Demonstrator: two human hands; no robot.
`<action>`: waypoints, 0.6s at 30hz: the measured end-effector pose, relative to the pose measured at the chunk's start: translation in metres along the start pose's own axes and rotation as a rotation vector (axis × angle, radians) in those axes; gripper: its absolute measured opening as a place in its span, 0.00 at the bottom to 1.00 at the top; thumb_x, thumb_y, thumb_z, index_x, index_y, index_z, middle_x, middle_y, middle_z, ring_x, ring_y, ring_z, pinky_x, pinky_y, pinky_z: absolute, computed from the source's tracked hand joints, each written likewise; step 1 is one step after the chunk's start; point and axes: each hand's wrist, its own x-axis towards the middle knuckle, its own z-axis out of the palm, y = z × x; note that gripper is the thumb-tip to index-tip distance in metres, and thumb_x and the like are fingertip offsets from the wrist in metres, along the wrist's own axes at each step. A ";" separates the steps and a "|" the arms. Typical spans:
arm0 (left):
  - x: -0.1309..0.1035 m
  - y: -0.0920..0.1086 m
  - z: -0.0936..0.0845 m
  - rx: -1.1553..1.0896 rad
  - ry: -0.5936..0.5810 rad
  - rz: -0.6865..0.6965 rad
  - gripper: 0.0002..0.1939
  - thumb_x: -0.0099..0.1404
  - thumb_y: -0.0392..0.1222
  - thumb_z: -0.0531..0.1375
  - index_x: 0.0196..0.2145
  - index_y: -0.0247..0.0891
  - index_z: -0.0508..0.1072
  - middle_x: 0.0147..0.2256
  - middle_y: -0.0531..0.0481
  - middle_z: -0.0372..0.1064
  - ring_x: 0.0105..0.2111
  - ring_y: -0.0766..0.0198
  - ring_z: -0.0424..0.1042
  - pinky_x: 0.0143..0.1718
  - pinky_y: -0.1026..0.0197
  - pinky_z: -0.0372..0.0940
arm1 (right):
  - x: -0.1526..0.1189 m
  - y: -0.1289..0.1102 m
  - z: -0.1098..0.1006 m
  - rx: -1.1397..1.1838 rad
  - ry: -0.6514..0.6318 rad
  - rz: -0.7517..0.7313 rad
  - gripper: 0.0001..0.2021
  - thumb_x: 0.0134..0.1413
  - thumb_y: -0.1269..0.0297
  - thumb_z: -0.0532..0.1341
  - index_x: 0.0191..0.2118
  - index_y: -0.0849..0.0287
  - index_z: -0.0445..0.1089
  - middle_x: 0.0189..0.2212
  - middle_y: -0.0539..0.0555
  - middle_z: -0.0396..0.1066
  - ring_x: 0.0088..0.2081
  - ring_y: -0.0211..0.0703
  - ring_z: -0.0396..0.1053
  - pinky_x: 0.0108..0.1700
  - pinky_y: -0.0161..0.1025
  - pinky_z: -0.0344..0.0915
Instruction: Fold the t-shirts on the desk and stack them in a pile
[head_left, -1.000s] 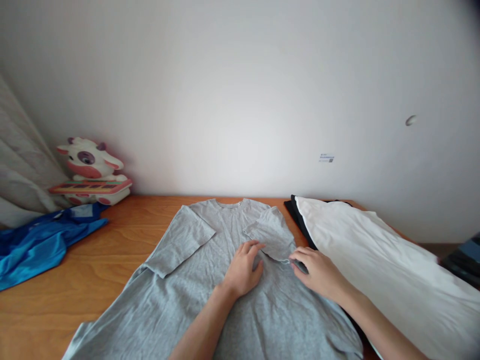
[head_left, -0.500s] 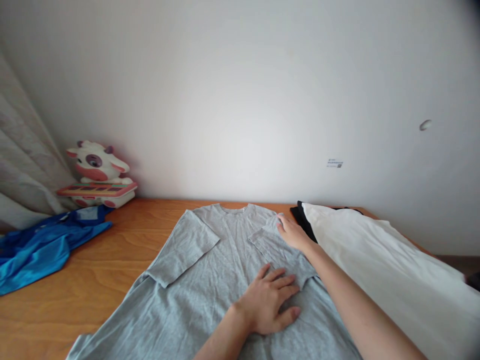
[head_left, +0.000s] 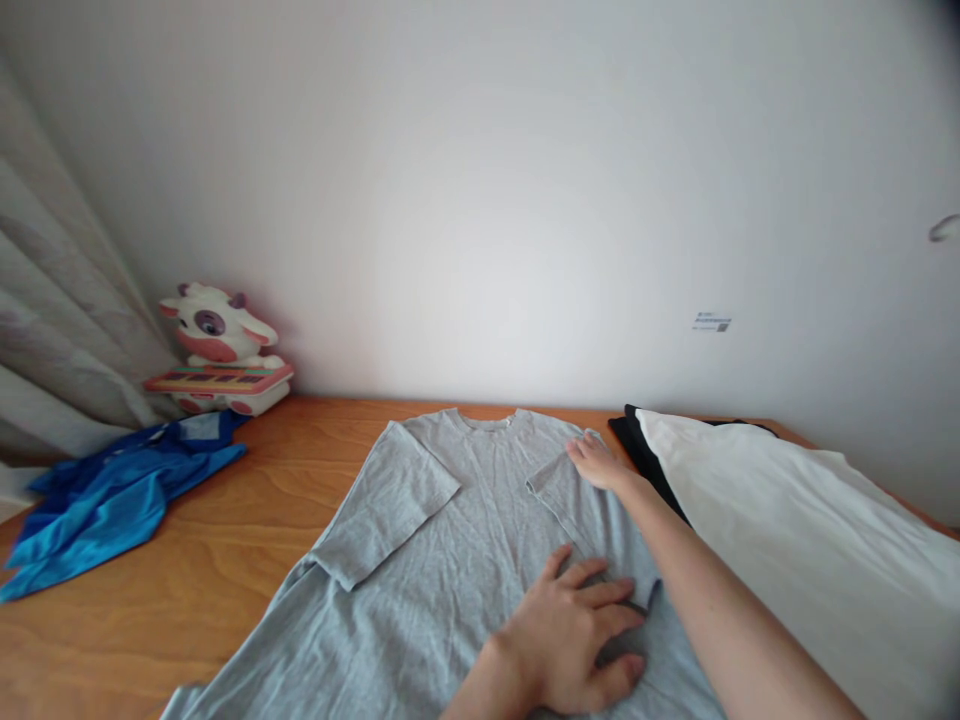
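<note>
A grey T-shirt (head_left: pixel 480 520) lies spread out on the wooden table (head_left: pixel 292 470), its neckline toward the wall. Both short sleeves are folded inward over the chest. My left hand (head_left: pixel 574 635) rests palm down on the shirt's lower right chest, fingers spread, just below the right sleeve's edge. Farther up, my right hand (head_left: pixel 600 465) lies on the shirt's right shoulder, at the fold of that sleeve. Its fingers are stretched out over the fabric and it grips nothing that I can see.
White cloth (head_left: pixel 780 510) and a black garment (head_left: pixel 641 455) under it lie along the right side. On the left are a blue garment (head_left: pixel 135 490) and a cow-shaped toy keyboard (head_left: pixel 221 350). A curtain (head_left: pixel 67 290) hangs at far left; the wall (head_left: pixel 480 200) borders the table's back.
The view has swung slightly left, so things appear farther right. My right hand has slid a little down along the shirt's shoulder. My left hand still lies on the shirt.
</note>
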 end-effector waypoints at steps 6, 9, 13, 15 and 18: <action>0.001 -0.001 0.003 -0.021 0.028 -0.019 0.26 0.72 0.53 0.57 0.64 0.46 0.66 0.67 0.45 0.63 0.69 0.44 0.55 0.70 0.30 0.39 | -0.016 -0.016 0.016 -0.075 0.103 0.048 0.33 0.72 0.49 0.38 0.73 0.61 0.51 0.75 0.66 0.38 0.75 0.57 0.36 0.69 0.70 0.34; 0.001 -0.001 0.005 -0.025 0.040 -0.038 0.26 0.70 0.51 0.58 0.63 0.45 0.67 0.67 0.46 0.63 0.69 0.45 0.56 0.70 0.31 0.40 | -0.025 -0.027 0.021 -0.099 0.142 0.055 0.34 0.71 0.47 0.41 0.73 0.64 0.51 0.74 0.71 0.40 0.75 0.61 0.34 0.69 0.70 0.30; 0.001 -0.002 0.006 -0.003 0.047 -0.035 0.25 0.69 0.51 0.59 0.61 0.43 0.69 0.63 0.45 0.69 0.68 0.46 0.58 0.70 0.34 0.41 | -0.031 -0.040 0.031 -0.082 0.149 0.093 0.39 0.68 0.40 0.41 0.74 0.61 0.50 0.74 0.72 0.43 0.74 0.65 0.39 0.68 0.70 0.38; 0.003 -0.001 0.007 -0.002 0.063 -0.026 0.22 0.68 0.49 0.60 0.57 0.43 0.72 0.58 0.44 0.73 0.67 0.46 0.60 0.70 0.36 0.43 | -0.033 -0.043 0.033 -0.068 0.175 0.115 0.39 0.68 0.38 0.42 0.73 0.60 0.51 0.74 0.71 0.43 0.74 0.65 0.39 0.68 0.70 0.39; 0.007 0.000 0.007 -0.073 0.172 -0.070 0.10 0.63 0.42 0.60 0.42 0.42 0.79 0.47 0.46 0.80 0.54 0.49 0.74 0.65 0.44 0.56 | -0.038 -0.046 0.029 -0.064 0.255 0.089 0.38 0.68 0.40 0.45 0.71 0.63 0.55 0.73 0.73 0.47 0.73 0.64 0.42 0.68 0.67 0.41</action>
